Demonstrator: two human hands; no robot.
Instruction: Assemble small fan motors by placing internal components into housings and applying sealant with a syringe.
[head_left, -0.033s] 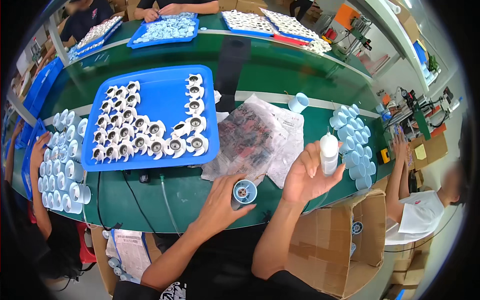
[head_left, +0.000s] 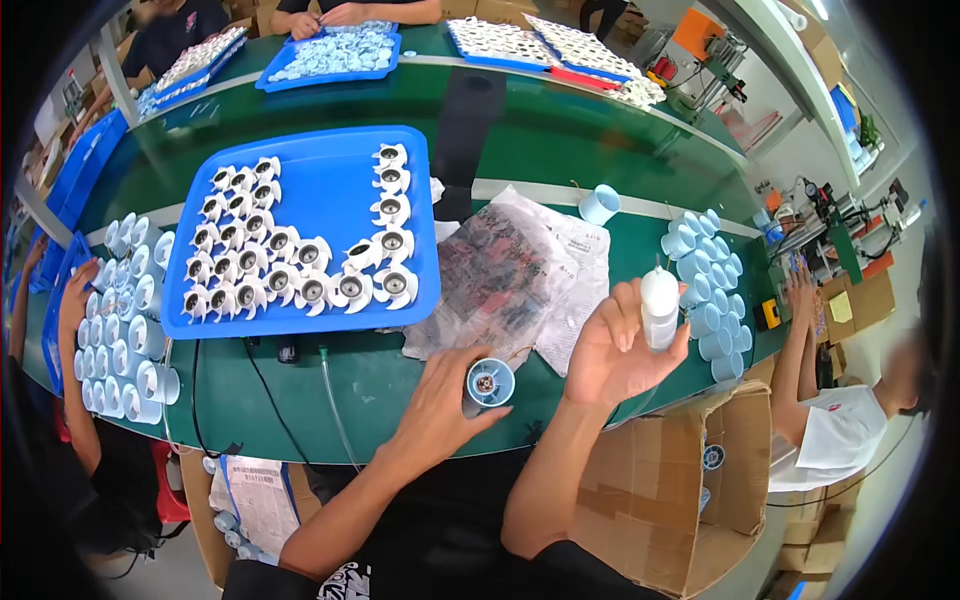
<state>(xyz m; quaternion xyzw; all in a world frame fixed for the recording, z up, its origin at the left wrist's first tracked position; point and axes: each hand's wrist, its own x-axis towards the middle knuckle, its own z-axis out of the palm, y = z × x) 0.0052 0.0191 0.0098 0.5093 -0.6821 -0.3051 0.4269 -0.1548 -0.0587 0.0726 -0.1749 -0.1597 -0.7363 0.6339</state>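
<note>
My left hand [head_left: 440,408] is closed round a light-blue round housing [head_left: 491,382], its open top facing up and a metal-centred part showing inside. My right hand [head_left: 622,345] grips a small white squeeze bottle [head_left: 659,308] with a thin nozzle, held upright above the bench and apart from the housing. Beyond my left hand lies a blue tray [head_left: 330,215] with white fan impellers [head_left: 313,290] in rows along its left, front and right sides. Stained paper sheets [head_left: 500,270] lie between the tray and my right hand.
Light-blue housings stand grouped at the left [head_left: 120,350] and right [head_left: 705,280]; a single cup [head_left: 599,204] stands behind the paper. An open cardboard box [head_left: 640,490] is below the bench edge at right. Co-workers sit at both sides and across the green bench [head_left: 570,130].
</note>
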